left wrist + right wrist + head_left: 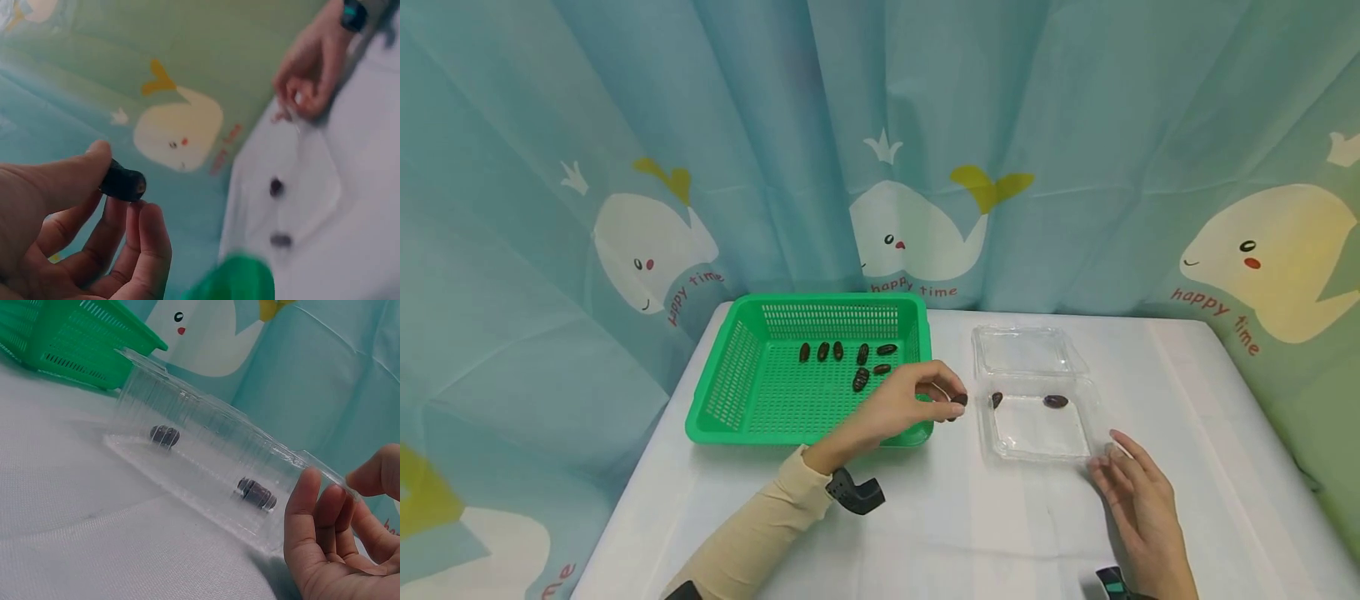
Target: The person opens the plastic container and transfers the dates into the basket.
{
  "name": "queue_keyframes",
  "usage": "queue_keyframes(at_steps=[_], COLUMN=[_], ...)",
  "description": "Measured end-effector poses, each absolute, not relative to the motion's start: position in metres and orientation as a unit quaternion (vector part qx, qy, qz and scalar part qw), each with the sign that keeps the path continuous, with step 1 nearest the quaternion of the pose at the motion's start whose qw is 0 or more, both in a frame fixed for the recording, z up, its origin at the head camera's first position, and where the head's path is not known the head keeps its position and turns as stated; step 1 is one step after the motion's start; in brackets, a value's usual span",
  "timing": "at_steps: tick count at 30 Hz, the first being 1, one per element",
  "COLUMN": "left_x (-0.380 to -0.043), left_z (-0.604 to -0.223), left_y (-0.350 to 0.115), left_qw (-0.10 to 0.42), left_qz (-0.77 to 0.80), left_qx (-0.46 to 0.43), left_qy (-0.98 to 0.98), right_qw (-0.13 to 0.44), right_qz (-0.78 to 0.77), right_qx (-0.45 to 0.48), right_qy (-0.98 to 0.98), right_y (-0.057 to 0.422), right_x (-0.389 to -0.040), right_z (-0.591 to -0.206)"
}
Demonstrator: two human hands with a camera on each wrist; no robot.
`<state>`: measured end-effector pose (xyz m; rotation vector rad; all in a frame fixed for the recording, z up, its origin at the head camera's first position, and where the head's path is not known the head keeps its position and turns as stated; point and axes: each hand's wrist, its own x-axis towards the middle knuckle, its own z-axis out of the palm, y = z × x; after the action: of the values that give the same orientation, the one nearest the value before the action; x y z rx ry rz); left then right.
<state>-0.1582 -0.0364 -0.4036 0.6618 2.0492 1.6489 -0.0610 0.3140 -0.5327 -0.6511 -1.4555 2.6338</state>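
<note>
My left hand (904,402) pinches a dark brown date (123,182) between thumb and fingers. It is in the air between the green basket and the clear plastic box, just past the basket's right rim. The green basket (745,437) holds several dates, mostly toward its back and right. In the open clear box (1037,458) lie two dates, one near the left wall (997,400) and another date (1056,402) toward the back middle. At the box's front right corner, my right hand (1138,504) grips the rim between thumb and fingers, as the right wrist view shows.
The box's lid (1026,350) lies folded back behind it, toward the curtain (1075,250) with whale prints. A white cloth (970,533) covers the table. The basket's raised right side stands left of the box, with a strip of cloth between them.
</note>
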Motion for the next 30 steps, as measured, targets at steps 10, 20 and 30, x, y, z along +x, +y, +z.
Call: queue_keyframes(at_steps=[10,20,30], left_x=[-0.177,-0.213,-0.252], left_z=[-0.398,-0.389,-0.394], left_y=[-0.086,-0.135,-0.187], left_qw=[0.229,0.261,0.24], left_qz=[0.557,0.526,0.53], left_qx=[0.228,0.155,0.02], left_qy=[0.765,0.795,0.813], right_qw=[0.03,0.035,0.034], right_qz=[0.861,0.856,0.858], right_qx=[-0.208,-0.221,-0.214], right_qy=[-0.463,-0.465,-0.467], right_y=[0.316,0.314,0.313], right_x=[-0.063,-0.062,-0.062], right_z=[-0.53,-0.529,-0.531])
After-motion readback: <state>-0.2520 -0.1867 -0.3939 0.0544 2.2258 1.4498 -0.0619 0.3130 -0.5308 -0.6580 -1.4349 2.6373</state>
